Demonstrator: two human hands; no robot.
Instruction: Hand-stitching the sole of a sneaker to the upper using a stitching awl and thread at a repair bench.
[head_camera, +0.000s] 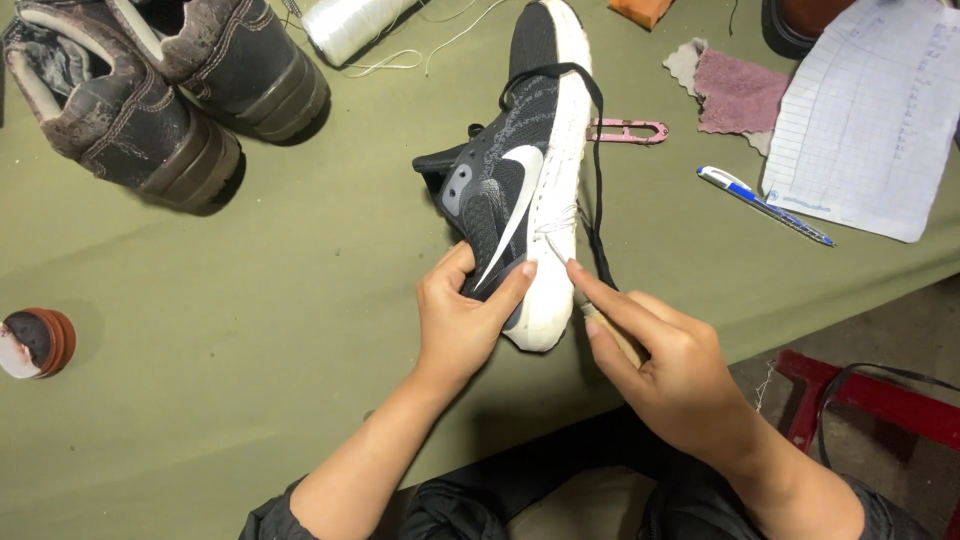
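A black knit sneaker with a white sole lies on its side on the green cloth-covered table, heel toward me. My left hand grips its heel, thumb on the sole edge. My right hand holds a wooden-handled tool, its index finger stretched to the sole where white thread comes out. A black lace trails along the sole.
Two worn dark boots sit at the far left. A spool of white thread, pink snips, a pink rag, a blue pen, lined paper and a small round tin lie around. A red stool frame stands below right.
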